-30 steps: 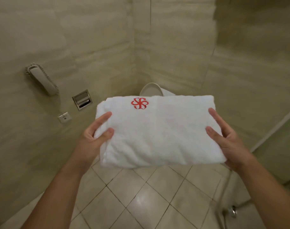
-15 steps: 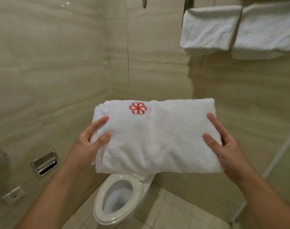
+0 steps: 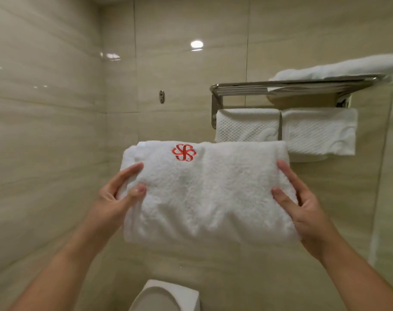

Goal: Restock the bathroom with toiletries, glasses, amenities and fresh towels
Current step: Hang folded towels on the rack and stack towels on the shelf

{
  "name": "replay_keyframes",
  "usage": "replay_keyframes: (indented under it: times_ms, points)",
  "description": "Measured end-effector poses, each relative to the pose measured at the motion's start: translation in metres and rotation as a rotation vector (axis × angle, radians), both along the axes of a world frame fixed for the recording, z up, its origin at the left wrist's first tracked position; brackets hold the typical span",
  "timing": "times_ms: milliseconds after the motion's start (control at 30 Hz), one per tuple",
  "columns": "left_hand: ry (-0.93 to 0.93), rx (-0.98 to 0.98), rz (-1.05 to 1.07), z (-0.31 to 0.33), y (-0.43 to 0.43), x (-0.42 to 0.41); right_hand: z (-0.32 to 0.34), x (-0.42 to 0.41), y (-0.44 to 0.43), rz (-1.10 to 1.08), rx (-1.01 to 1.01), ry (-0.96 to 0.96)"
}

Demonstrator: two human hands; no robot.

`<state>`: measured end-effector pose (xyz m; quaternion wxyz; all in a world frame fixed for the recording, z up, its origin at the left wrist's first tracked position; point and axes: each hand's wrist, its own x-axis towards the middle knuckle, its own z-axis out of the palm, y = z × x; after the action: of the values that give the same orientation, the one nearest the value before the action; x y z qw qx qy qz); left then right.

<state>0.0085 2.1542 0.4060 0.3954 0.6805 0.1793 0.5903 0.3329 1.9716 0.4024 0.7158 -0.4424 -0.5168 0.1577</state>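
Observation:
I hold a folded white towel (image 3: 209, 194) with a red embroidered logo flat in front of me at chest height. My left hand (image 3: 114, 198) grips its left end, thumb on top and fingers underneath. My right hand (image 3: 303, 209) grips its right end the same way. Up and to the right, a chrome towel rack (image 3: 247, 88) is fixed to the wall. A folded white towel (image 3: 339, 68) lies on the right part of its shelf. Two waffle-weave towels (image 3: 247, 125) (image 3: 318, 131) hang side by side from its lower bar, just behind the held towel's far edge.
Beige tiled walls meet in a corner at the left. A small metal hook (image 3: 161, 96) sits on the back wall left of the rack. The toilet cistern and raised lid (image 3: 168, 295) stand directly below. A glass partition edge (image 3: 392, 176) runs down the right side.
My view has tilted upward from the floor and toilet bowl to the wall rack. The towel has risen with both hands, grip unchanged, and now sits just below the hanging towels.

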Motion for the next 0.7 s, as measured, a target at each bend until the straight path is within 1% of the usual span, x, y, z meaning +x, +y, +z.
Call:
replay_keyframes:
  times_ms: [200,433,567,700]
  points:
    - [-0.041,0.074,-0.068,0.047,0.052,0.037,0.044,0.029,0.034,-0.097,0.083,-0.1]
    - [-0.11,0.121,-0.109,0.098,0.099,0.099,0.106,0.082,0.071,-0.13,0.172,-0.178]
    - [-0.147,0.174,-0.11,0.135,0.123,0.135,0.148,0.123,0.095,-0.176,0.189,-0.271]
    - [-0.192,0.233,-0.117,0.176,0.143,0.17,0.196,0.156,0.114,-0.171,0.231,-0.308]
